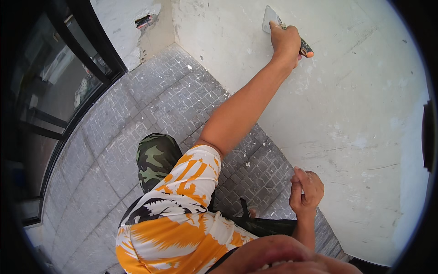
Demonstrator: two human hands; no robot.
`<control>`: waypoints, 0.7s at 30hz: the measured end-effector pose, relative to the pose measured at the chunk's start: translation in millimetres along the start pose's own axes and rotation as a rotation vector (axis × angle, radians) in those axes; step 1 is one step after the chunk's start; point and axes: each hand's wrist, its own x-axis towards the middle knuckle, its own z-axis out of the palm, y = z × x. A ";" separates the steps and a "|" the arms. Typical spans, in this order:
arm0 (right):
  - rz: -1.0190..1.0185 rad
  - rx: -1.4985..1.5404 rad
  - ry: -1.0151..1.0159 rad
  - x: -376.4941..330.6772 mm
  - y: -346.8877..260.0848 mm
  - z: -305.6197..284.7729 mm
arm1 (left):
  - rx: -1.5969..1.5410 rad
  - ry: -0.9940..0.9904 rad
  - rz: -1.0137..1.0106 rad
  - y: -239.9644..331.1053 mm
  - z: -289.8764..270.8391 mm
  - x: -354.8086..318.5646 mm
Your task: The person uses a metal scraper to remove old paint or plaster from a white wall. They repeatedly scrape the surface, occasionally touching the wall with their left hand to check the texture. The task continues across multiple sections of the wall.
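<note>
My left hand (286,42) is stretched far out and shut on the dark handle of a putty knife (270,17). Its flat metal blade lies against the pale plastered wall (356,100) near the top of the view. My right hand (306,191) hangs low beside the base of the same wall, fingers loosely curled together, and I see nothing in it. My left sleeve is orange and white with a dark pattern.
A grey small-tiled floor (114,137) runs to the wall. My knee in camouflage trousers (156,157) is bent over it, a sandal strap (246,211) beside it. A dark-framed glass door (68,77) stands at the left. A broken hole with wires (145,20) shows in the far corner wall.
</note>
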 end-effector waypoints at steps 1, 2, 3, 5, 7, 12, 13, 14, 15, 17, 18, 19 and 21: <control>-0.018 -0.023 0.012 -3.6 -2.9 -3.1 | -0.009 0.069 0.028 3.0 0.7 3.4; -0.005 -0.038 0.005 -7.1 -5.9 -5.1 | -0.070 0.104 -0.005 9.2 -2.0 10.4; 0.030 -0.050 0.001 -10.3 -8.2 -7.4 | -0.168 0.196 0.001 13.6 -5.6 18.7; 0.043 -0.028 0.024 -14.8 -11.5 -9.2 | -0.299 0.237 -0.116 25.2 -19.4 32.6; 0.047 -0.012 0.033 -17.5 -13.3 -9.1 | -0.198 0.084 -0.055 18.8 -27.3 23.8; 0.112 -0.137 -0.112 -18.6 -15.1 -0.8 | -0.266 0.136 -0.133 -84.9 -66.1 24.6; 0.049 -0.097 -0.074 -17.5 -15.2 2.2 | -0.292 0.272 -0.182 -97.0 -89.2 35.1; 0.066 -0.068 -0.053 -16.4 -15.7 5.6 | -0.391 0.432 -0.186 -107.9 -106.3 41.0; 0.026 0.005 0.025 -14.9 -16.2 8.8 | -0.380 0.396 -0.212 -116.4 -115.6 38.3; 0.015 -0.024 -0.049 -11.6 -17.0 15.8 | -0.379 0.310 -0.248 -121.8 -122.1 25.5; -0.052 0.023 -0.078 -10.0 -17.0 19.1 | -0.371 0.294 -0.313 -124.9 -119.2 12.7; -0.029 -0.043 -0.101 -8.6 -16.7 22.3 | -0.398 0.236 -0.316 -130.9 -112.8 -2.4; -0.024 -0.129 -0.194 -6.6 -14.7 27.5 | -0.404 0.251 -0.320 -144.8 -113.9 -9.8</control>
